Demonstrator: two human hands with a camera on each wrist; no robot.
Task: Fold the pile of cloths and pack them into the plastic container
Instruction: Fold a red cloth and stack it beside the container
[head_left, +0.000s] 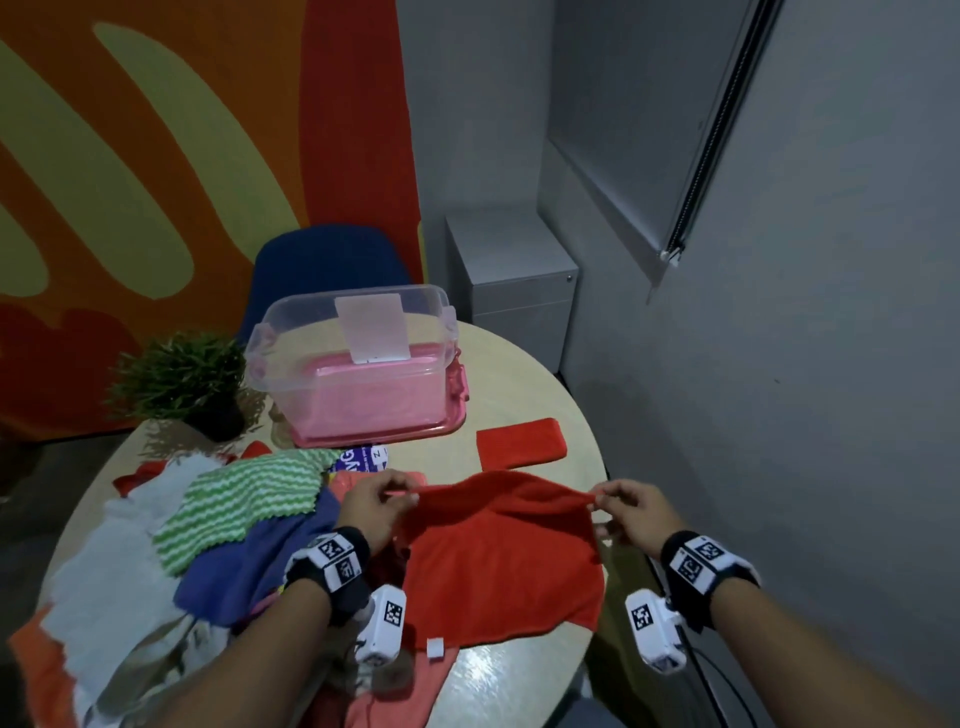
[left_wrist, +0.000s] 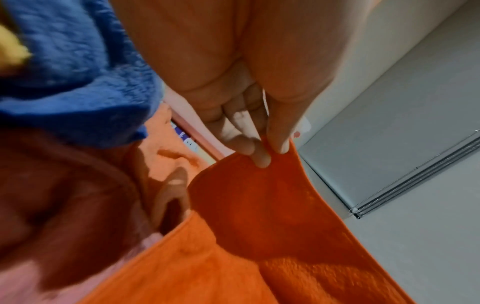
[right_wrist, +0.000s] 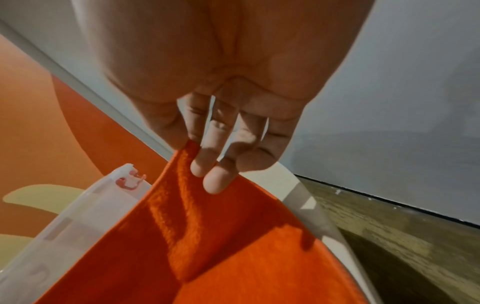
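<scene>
A red cloth (head_left: 498, 561) is stretched between my two hands above the round table's near side. My left hand (head_left: 382, 501) pinches its far left corner, thumb against fingers (left_wrist: 259, 152). At the far right corner my right hand (head_left: 621, 506) pinches the cloth (right_wrist: 207, 246) the same way. The cloth's lower half lies on the table. A folded red cloth (head_left: 519, 441) lies flat behind it. The clear plastic container (head_left: 358, 358), with its pink lid under it, stands at the back of the table. A heap of unfolded cloths (head_left: 208, 540) fills the left side, green-striped and blue ones on top.
A small potted plant (head_left: 182, 384) stands at the table's back left. A blue chair (head_left: 332, 265) and a grey cabinet (head_left: 514, 280) stand behind the table (head_left: 524, 374). A grey wall runs close on the right. A white tag (head_left: 435, 648) lies near the cloth's front edge.
</scene>
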